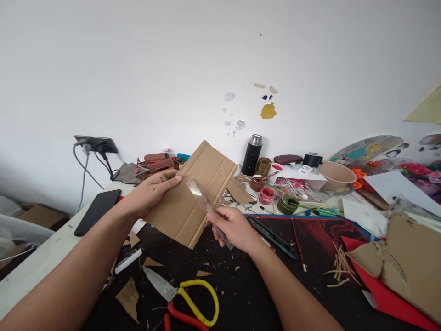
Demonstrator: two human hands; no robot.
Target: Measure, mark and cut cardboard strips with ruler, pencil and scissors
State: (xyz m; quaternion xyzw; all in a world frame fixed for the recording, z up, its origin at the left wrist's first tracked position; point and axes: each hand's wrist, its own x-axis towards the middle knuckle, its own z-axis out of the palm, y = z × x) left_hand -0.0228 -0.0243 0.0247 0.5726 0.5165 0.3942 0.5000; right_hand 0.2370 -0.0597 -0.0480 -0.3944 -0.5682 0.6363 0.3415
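My left hand [151, 191] grips the left edge of a flat brown cardboard sheet [193, 193] held tilted above the dark work mat. My right hand [232, 227] is closed in a pinch on a strip of clear tape [200, 191] that stretches up across the cardboard's face. Scissors with yellow and red handles [188, 299] lie on the mat just below both hands.
A black phone [98, 211] lies on the white table at left, a wall socket with cables [96, 145] behind it. A black flask [252, 155], paint pots, a bowl [336, 174] and craft clutter crowd the back. Cardboard pieces [409, 262] and red paper lie right.
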